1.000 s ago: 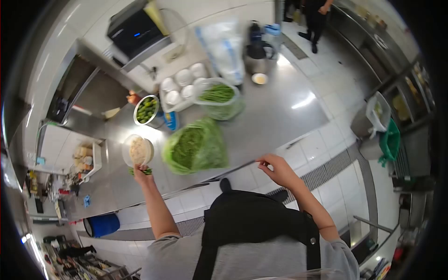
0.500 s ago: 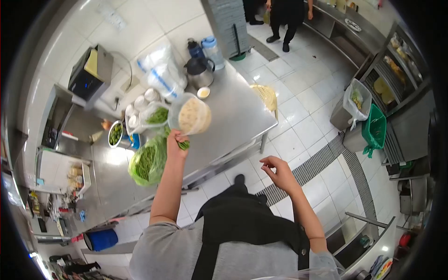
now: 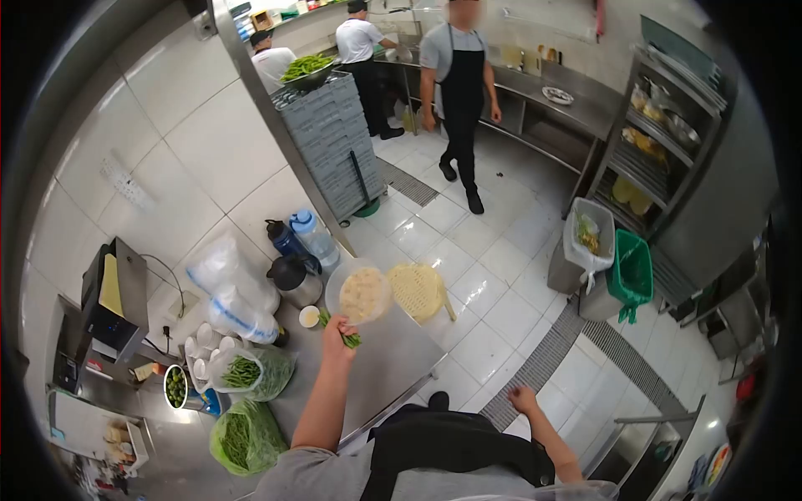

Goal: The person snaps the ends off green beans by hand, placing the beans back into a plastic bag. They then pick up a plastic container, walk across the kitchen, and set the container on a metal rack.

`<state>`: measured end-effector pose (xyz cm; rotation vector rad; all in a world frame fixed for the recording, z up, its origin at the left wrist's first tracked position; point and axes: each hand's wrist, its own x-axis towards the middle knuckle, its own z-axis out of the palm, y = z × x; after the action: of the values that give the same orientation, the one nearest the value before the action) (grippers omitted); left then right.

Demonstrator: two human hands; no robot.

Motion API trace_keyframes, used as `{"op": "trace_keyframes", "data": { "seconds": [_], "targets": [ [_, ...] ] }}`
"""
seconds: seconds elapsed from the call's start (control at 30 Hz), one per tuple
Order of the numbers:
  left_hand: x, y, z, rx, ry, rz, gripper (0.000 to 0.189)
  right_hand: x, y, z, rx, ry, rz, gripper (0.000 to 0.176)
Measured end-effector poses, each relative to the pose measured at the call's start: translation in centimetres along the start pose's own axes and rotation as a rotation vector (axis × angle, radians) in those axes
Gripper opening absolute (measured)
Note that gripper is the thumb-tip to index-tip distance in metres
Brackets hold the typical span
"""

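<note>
My left hand is closed around a bunch of green beans, which poke out beside the fingers. The same hand is at the near rim of a round, clear plastic container with pale contents, and appears to carry it over the far end of the steel table. My right hand hangs apart over the floor, its fingers curled in and nothing visible in them. More green beans lie in a light green bag and in a clear bag to the left of my left arm.
A steel jug, small bowl and water bottles line the table's wall side. A yellow woven stool stands past its end. One person walks on the tiles; two others work behind. Bins stand right.
The view has tilted up, bringing in more of the far room and its people. My left hand has moved the container towards the table's far end. My right hand has curled in more.
</note>
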<state>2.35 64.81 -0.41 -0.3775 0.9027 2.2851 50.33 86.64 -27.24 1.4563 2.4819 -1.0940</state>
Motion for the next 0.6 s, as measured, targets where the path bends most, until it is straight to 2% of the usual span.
{"op": "trace_keyframes", "data": {
  "seconds": [0.03,0.1,0.2,0.4,0.6],
  "targets": [
    [1.1,-0.1,0.3,0.014,0.002,0.021,0.021,-0.8,3.6,0.5,0.141,-0.053,0.202,0.035],
    [3.3,-0.9,1.3,0.031,0.010,0.059,0.020,-3.3,7.4,-1.1,0.290,-0.127,0.463,0.032],
    [5.3,-1.1,4.6,0.050,0.019,0.076,0.020,-5.6,9.7,-4.0,0.407,-0.154,0.668,0.028],
    [11.8,-3.4,10.6,-0.006,0.035,0.168,0.019,-3.5,11.5,-10.0,0.576,-0.101,0.810,0.020],
    [18.2,-8.6,16.9,-0.105,0.058,0.186,0.022,3.6,17.0,-17.2,0.698,-0.024,0.758,0.011]
  ]
}}
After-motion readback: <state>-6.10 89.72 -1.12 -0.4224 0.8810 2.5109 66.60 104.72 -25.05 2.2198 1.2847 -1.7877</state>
